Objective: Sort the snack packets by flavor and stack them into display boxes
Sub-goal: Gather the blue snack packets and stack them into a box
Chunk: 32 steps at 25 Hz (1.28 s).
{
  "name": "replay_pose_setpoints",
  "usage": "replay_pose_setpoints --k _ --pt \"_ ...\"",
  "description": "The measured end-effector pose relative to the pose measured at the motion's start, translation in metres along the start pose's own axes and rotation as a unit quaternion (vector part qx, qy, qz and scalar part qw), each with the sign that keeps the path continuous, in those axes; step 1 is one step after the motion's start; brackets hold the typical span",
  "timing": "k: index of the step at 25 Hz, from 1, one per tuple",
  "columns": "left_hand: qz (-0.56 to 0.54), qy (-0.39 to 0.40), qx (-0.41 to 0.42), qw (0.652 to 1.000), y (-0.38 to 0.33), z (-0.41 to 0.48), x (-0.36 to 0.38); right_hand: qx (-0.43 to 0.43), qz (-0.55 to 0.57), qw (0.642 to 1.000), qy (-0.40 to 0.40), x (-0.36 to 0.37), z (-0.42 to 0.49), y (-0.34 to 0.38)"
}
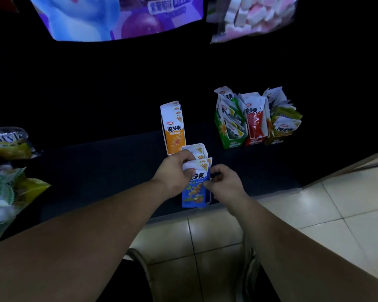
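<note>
A blue display box [195,198] full of blue and white snack packets [200,156] stands at the near edge of a dark shelf [109,166]. My left hand [176,173] grips the tops of the front packets in it. My right hand [225,182] pinches the right side of the box's front. Just behind stands an orange display box [174,131] holding orange packets. Further right, a green box [229,125], a red box [255,123] and an olive box [282,123] stand side by side, each stuffed with packets.
Large snack bags [7,166] lie on the shelf at the left. A purple bag [118,16] and a bag of marshmallows [251,16] hang above. Pale floor tiles [314,210] run below the shelf edge on the right.
</note>
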<state>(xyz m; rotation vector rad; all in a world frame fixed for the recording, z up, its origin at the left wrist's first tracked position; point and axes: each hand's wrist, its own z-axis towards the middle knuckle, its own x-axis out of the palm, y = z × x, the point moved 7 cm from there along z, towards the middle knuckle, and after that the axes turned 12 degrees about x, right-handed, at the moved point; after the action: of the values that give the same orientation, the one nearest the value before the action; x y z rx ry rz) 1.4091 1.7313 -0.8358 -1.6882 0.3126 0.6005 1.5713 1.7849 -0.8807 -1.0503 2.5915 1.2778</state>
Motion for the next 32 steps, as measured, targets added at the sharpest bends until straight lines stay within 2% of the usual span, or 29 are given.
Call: replay_pose_setpoints --k 4,8,10,14,18,23,25,28,32 --pt "-0.028 -0.037 -0.009 0.999 0.0 0.018 -0.006 0.013 -0.064 0.995 -0.079 -0.005 0.006 -0.005" --pt "-0.096 -0.086 -0.045 0.991 0.014 0.008 -0.005 0.096 -0.157 0.982 -0.029 0.01 0.005 -0.031" --pt "-0.127 -0.096 -0.051 0.986 0.017 -0.001 0.002 0.099 -0.188 0.976 -0.042 0.008 0.008 -0.034" --pt "-0.12 -0.065 -0.051 0.989 0.031 0.0 0.009 0.068 -0.201 0.972 -0.104 -0.008 0.01 -0.03" --pt "0.062 0.001 -0.025 0.998 0.036 -0.012 0.006 -0.014 -0.148 0.985 -0.084 0.006 0.003 -0.015" --pt "0.048 -0.016 -0.086 0.995 0.048 -0.028 0.013 -0.027 -0.064 0.995 -0.075 0.007 0.005 -0.006" --pt "0.009 -0.036 -0.101 0.994 0.05 -0.028 0.016 -0.064 -0.051 0.994 -0.074 0.01 0.004 -0.002" --pt "-0.068 -0.046 -0.108 0.991 0.049 -0.028 0.026 -0.134 -0.104 0.978 -0.12 0.002 0.001 0.011" --pt "0.018 -0.057 -0.096 0.994 0.053 -0.034 0.019 -0.134 -0.29 0.94 -0.121 0.008 -0.004 0.004"
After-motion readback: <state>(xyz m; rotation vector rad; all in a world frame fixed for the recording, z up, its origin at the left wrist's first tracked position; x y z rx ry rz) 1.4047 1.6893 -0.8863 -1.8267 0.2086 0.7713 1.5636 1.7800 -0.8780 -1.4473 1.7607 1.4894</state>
